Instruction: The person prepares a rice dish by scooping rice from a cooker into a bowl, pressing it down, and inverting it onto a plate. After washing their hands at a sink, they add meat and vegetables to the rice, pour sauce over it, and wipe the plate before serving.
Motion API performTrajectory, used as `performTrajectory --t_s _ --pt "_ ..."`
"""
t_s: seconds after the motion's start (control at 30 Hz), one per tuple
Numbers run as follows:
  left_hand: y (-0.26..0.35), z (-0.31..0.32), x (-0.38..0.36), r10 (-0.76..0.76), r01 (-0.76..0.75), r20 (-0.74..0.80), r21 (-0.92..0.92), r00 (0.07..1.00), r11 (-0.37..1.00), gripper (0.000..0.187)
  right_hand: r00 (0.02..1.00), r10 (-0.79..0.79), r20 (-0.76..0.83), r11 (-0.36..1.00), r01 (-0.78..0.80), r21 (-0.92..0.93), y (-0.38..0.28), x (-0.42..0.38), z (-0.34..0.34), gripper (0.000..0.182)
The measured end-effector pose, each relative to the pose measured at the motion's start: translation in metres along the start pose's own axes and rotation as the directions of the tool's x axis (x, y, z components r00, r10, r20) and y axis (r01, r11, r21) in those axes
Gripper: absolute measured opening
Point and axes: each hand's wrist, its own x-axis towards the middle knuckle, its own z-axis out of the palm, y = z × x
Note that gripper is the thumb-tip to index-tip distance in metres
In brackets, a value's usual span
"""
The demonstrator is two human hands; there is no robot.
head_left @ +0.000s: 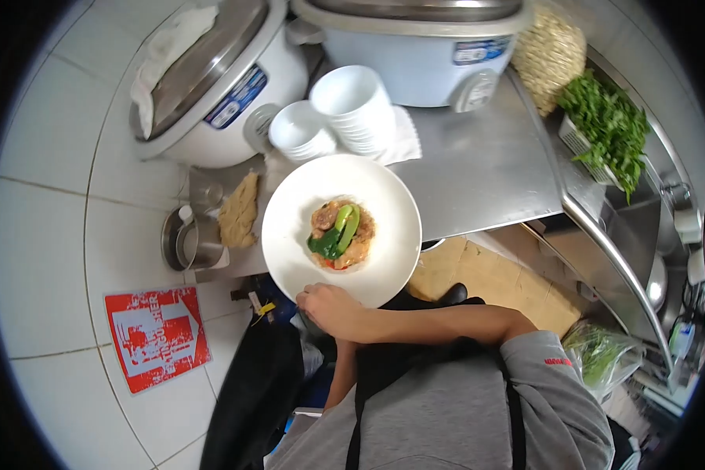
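A large white plate (286, 227) is at the near edge of the steel counter, with meat pieces, green leafy vegetable and brown sauce (341, 235) at its centre. My right hand (330, 308) reaches across my body, its fingers bent and closed at the plate's near-left rim. The left forearm (341, 380) comes up beneath the right wrist; my left hand is hidden behind the right hand and plate. Stacked white bowls (352, 106) stand just beyond the plate, on a white cloth (402, 137).
Two large lidded cookers (415, 59) stand at the back. Left of the plate are a brown cloth (239, 210) and metal containers (200, 244). Leafy greens (607, 125) fill a basket by the sink on the right. A curved metal rail (615, 266) edges that side.
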Motion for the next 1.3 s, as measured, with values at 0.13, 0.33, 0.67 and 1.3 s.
performTrajectory --t_s 0.13,0.33,0.67,1.3 --pt "-0.009 0.021 -0.015 0.048 -0.049 0.043 0.026 0.998 0.998 0.040 0.993 -0.034 -0.112 0.952 0.066 0.297 -0.004 -0.043 -0.077 0.008" --pt "-0.002 0.125 -0.057 -0.033 0.028 0.112 0.043 0.993 0.999 0.047 0.436 0.135 -0.890 0.940 -0.341 -0.025 0.072 -0.221 -0.326 0.011" --pt "-0.079 0.233 -0.072 -0.218 0.137 0.425 0.213 0.879 0.967 0.052 0.182 0.260 -0.948 0.296 -0.950 -0.101 0.302 -0.502 -0.435 0.013" --pt "-0.259 0.494 -0.110 -0.708 0.328 0.633 0.628 0.313 0.706 0.047 -0.136 0.207 -0.969 0.442 -0.871 0.216 0.256 -0.728 -0.463 0.013"
